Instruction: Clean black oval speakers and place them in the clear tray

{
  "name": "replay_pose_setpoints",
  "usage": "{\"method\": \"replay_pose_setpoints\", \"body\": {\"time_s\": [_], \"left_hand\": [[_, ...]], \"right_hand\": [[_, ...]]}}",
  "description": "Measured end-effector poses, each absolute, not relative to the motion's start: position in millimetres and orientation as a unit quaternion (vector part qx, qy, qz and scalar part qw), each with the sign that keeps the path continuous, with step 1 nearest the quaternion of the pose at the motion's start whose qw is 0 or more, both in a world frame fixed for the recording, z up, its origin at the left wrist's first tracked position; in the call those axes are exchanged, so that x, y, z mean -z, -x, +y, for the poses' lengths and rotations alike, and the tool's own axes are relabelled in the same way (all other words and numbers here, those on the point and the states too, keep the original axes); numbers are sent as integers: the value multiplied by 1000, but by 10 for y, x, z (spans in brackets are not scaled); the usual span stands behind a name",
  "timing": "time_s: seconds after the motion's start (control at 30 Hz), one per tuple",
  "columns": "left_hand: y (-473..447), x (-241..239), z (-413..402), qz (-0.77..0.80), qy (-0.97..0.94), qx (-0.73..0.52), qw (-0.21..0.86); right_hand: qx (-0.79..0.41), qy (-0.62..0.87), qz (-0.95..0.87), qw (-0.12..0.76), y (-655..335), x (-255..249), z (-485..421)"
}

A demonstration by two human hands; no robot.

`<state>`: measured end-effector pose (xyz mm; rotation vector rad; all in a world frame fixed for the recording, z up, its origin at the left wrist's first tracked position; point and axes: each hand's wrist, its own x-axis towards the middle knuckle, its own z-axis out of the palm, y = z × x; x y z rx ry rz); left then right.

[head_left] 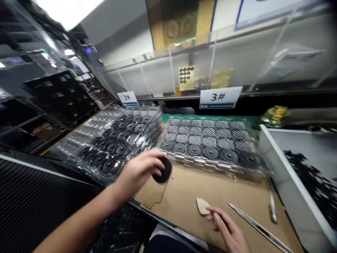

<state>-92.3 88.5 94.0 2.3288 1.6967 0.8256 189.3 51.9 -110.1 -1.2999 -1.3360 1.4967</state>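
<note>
Right hand (226, 229) at bottom, grip curled, fingertips at a beige wedge (202, 206) of card or plastic; can't tell if it's pinched or just touched. Wedge sits just above the cardboard sheet (184, 200) covering the worktop (168, 207). Long steel strip (260, 228) lies on the cardboard right of that hand, with a second metal tool (272, 202) just beyond; both blurred. Left hand (139, 172) is mid-frame, grip closed on the edge of a black disc (163, 169), held upright just off the near edge of the right tray (210, 140). That clear blister tray holds a front row of black discs, with ribbed grey parts behind. Left tray (118, 142), same type, holds black discs in rows and sits beside it, tilted in view. White bin (295, 182) at right holds loose black pieces (308, 182). Far side: labels "2#" (127, 98) and "3#" (220, 97) on a rail, with a sample card (186, 77) behind acrylic (284, 59).
</note>
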Motion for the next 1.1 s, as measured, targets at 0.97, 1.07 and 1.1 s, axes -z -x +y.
{"method": "replay_pose_setpoints", "body": {"time_s": [0.97,1.07,1.1], "left_hand": [[-43,440,-25,469,-238,-595,607],[11,389,-5,480,-204,-596,611],[25,376,1,481,-192,-600,610]], "right_hand": [[-823,421,-204,321,-1190,317,194],[-759,466,-326,317,-1235,388,144],[-708,496,-382,328,-1266,406,126]]}}
